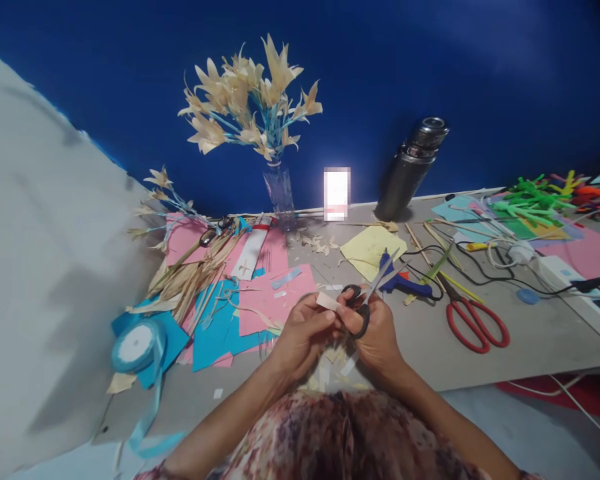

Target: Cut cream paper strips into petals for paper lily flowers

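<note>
Near the table's front, my left hand pinches a small pale strip that looks like paper or dried husk. My right hand meets it from the other side, its fingertips also at the strip. Black-handled scissors sit in my right hand, their blades parted and pointing up and away. Below the hands lie pale scraps. Just beyond the right hand is a blue glue gun, beside a yellow paper sheet.
Red-handled scissors lie at right, near a white power strip and cables. A bottle holding pale flowers and a dark flask stand at the back. Left are dried husks and a blue ribbon roll.
</note>
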